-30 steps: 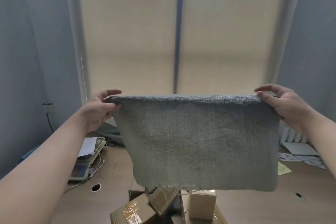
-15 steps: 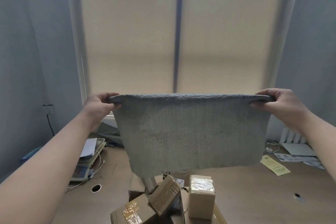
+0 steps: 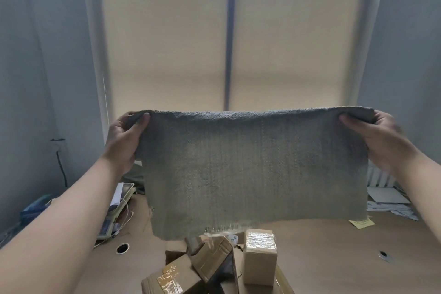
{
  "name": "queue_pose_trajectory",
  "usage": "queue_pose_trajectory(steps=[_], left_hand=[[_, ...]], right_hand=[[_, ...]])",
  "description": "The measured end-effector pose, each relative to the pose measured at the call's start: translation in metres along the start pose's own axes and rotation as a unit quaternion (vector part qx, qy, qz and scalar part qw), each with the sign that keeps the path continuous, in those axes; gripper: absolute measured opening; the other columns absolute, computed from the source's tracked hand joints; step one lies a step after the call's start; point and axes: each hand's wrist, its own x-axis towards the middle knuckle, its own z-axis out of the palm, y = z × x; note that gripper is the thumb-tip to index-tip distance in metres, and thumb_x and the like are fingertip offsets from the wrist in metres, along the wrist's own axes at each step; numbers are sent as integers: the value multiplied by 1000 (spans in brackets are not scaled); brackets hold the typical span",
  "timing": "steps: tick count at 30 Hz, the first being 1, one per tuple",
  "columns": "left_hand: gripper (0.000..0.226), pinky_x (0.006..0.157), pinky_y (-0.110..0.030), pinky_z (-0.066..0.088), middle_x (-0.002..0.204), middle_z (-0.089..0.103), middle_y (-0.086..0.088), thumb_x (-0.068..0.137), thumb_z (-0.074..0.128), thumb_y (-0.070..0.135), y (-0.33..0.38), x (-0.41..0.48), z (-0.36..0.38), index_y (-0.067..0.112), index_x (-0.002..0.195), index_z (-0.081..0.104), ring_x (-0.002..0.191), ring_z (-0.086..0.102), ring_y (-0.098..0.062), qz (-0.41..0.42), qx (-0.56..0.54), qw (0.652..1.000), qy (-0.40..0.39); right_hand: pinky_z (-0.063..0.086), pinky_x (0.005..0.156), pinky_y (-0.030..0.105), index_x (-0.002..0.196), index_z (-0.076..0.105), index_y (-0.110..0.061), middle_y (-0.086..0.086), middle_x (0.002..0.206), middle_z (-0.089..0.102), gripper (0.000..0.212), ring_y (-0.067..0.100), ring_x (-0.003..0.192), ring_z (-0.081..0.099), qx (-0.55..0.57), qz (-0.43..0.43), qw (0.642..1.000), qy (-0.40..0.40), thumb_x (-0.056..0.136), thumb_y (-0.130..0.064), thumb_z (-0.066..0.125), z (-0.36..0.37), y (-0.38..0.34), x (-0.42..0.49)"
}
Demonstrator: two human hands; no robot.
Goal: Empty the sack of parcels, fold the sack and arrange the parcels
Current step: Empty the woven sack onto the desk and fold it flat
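I hold a grey woven sack point(image 3: 253, 169) stretched flat in the air in front of me, folded over along its top edge. My left hand point(image 3: 124, 143) pinches its upper left corner and my right hand point(image 3: 381, 141) pinches its upper right corner. Under the sack's frayed lower edge, several taped cardboard parcels lie in a loose heap on the wooden table point(image 3: 334, 258): an upright box point(image 3: 260, 256), a tilted one point(image 3: 212, 258) and a box with shiny tape point(image 3: 171, 280). The sack hides part of the heap.
A weighing scale point(image 3: 117, 212) with paper and a white cable sits at the table's left. Loose papers point(image 3: 391, 203) and a yellow slip point(image 3: 361, 223) lie at the right. Cable holes point(image 3: 122, 248) mark the tabletop. A blinded window stands behind.
The sack's hanging part has become shorter and its lower edge higher, showing more of the parcels. Both hands stay on the top corners, with the right thumb now in front.
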Motion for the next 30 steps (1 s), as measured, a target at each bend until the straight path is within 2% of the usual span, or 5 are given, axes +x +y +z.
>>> queue_pose_trajectory(steps=[7,11,24,27,30], left_hand=[[15,63,-23,55,77,69,13,99,61,23,-5,-5,11,25,84,66,72,63,-4,-17,-54,998,16],[11,63,-28,57,84,67,8,99,60,31,-5,-7,11,28,89,64,73,63,-7,-46,-59,997,31],[72,99,-54,49,122,63,-13,65,93,38,-2,-16,-4,12,122,59,118,59,-36,-289,53,947,-130],[106,85,-45,56,124,59,-14,40,101,12,-13,-16,-10,23,132,49,108,64,-33,-283,-31,946,-157],[63,60,-36,60,98,71,-11,62,81,-5,-23,-24,-7,23,114,59,77,70,-23,-247,-106,956,-118]], right_hand=[[60,58,27,104,65,-12,0,81,78,29,14,72,75,43,99,992,-64,83,-32,60,-11,-6,-13],[61,58,36,102,69,-8,15,93,77,62,27,74,76,-10,175,981,-85,51,-34,93,-19,10,-23],[59,53,27,103,68,-15,-1,79,77,11,14,68,74,7,96,995,23,98,-15,58,-9,13,-16],[58,53,25,99,68,-17,-3,77,76,12,11,67,73,27,84,995,47,98,-13,57,-7,15,-15],[58,55,24,101,67,-16,-1,82,76,11,10,70,73,33,68,994,76,98,-11,58,-5,20,-13]])
